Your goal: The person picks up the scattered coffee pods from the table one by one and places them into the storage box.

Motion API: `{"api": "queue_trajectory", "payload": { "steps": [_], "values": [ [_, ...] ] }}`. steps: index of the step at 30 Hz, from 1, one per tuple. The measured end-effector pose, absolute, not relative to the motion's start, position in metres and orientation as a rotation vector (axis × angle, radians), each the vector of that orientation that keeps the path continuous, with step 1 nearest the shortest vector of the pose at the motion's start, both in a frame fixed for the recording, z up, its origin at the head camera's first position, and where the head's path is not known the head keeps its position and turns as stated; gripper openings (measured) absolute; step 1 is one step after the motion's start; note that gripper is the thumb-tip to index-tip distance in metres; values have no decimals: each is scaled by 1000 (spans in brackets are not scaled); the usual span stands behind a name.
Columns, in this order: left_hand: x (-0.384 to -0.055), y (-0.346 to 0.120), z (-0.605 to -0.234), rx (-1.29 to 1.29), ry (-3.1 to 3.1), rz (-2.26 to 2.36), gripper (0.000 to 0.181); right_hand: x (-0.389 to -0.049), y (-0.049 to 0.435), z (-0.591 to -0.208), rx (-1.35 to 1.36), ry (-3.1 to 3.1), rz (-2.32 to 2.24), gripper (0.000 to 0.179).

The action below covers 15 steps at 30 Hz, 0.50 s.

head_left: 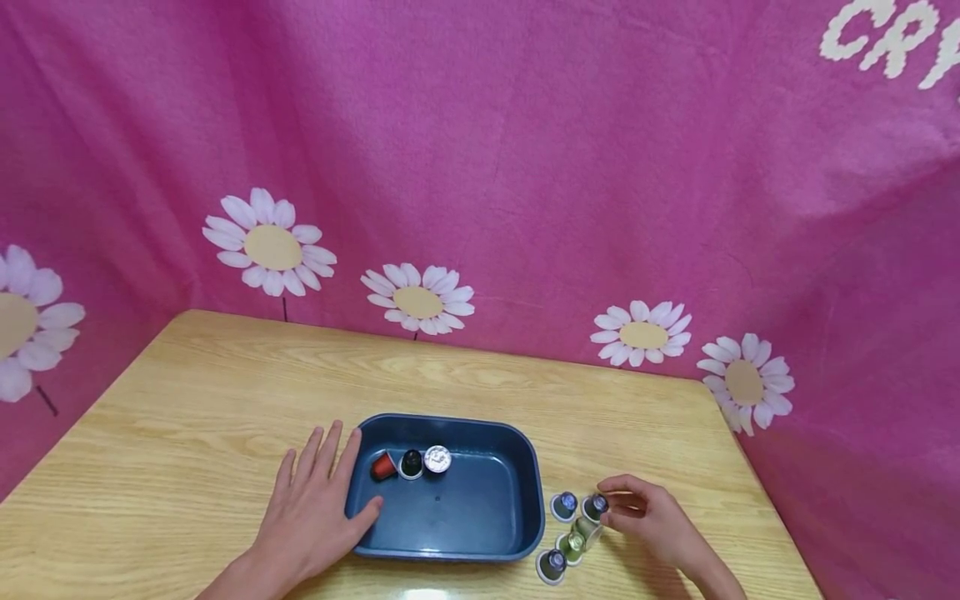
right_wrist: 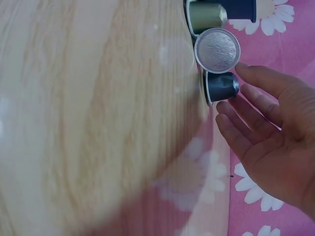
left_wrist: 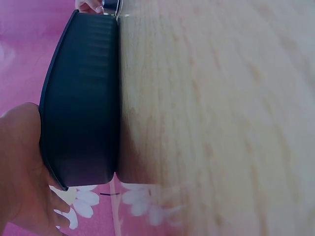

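My left hand [head_left: 311,508] rests at the left side of a dark blue tray [head_left: 487,546], fingers straight and thumb over the rim. On the tray's floor are a red coffee capsule [head_left: 383,467], a black one [head_left: 412,463] and one with its silver lid up [head_left: 437,459]. To the tray's right, my right hand [head_left: 648,517] has loosely bent fingers and thumb around a dark coffee capsule [right_wrist: 222,86] standing on the table. Beside that capsule, a pale one lies on its side, its foil lid [right_wrist: 218,50] facing the right wrist camera.
Close by stand a green capsule [head_left: 572,546], a dark blue one [head_left: 552,565] and a violet-blue one [head_left: 564,505], near the tray's right wall. The wooden table [head_left: 247,375] meets a pink cloth [head_left: 510,167] with daisies behind and at both sides.
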State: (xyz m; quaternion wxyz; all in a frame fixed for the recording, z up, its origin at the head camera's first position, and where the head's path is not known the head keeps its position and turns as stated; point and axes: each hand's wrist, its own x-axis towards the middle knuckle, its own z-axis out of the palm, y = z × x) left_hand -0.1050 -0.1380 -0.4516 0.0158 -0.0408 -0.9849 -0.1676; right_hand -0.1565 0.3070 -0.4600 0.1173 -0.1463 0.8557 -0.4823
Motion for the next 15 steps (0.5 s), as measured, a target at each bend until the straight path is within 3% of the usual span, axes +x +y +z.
{"api": "queue_trajectory", "payload": {
  "steps": [15],
  "values": [
    [-105,-138,-451,-128,-3048,-521,89,-160,300,-463,-462,2513,-1403,29]
  ]
}}
